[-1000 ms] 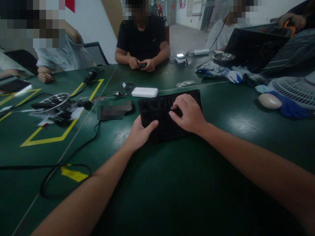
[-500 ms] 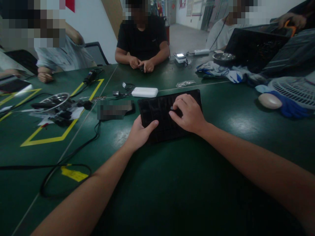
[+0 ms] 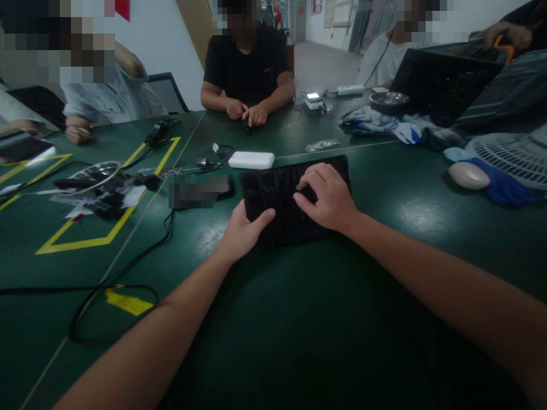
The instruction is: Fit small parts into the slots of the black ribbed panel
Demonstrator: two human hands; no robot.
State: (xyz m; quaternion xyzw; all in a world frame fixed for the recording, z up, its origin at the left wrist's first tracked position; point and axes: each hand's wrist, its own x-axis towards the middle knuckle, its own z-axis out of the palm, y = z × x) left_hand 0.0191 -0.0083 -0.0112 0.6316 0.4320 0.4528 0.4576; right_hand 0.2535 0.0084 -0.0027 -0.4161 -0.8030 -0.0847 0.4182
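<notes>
A black rectangular tray (image 3: pixel 284 225) with raised divisions, too dark to make out well, lies tilted a little on the green table in front of me. My left hand (image 3: pixel 245 233) grips its near left side, the thumb over the top and the fingers hidden beneath. Over the tray's right half is my right hand (image 3: pixel 329 196), fingers curled and thumb drawn in towards them. At its fingertips shows a small dark piece (image 3: pixel 298 187), whose kind I cannot make out.
Behind the tray lie a white power bank (image 3: pixel 251 160) and a phone-like slab (image 3: pixel 200 192). Left are a metal bowl (image 3: pixel 100 175) among dark parts and a looped black cable (image 3: pixel 72 322). Right are gloves (image 3: pixel 380 121), a fan (image 3: pixel 510 156) and a beige oval object (image 3: pixel 469 175). Co-workers sit opposite.
My hands and the tray stay almost where they were. Across the table, a co-worker's fingers have shifted slightly on a small dark object.
</notes>
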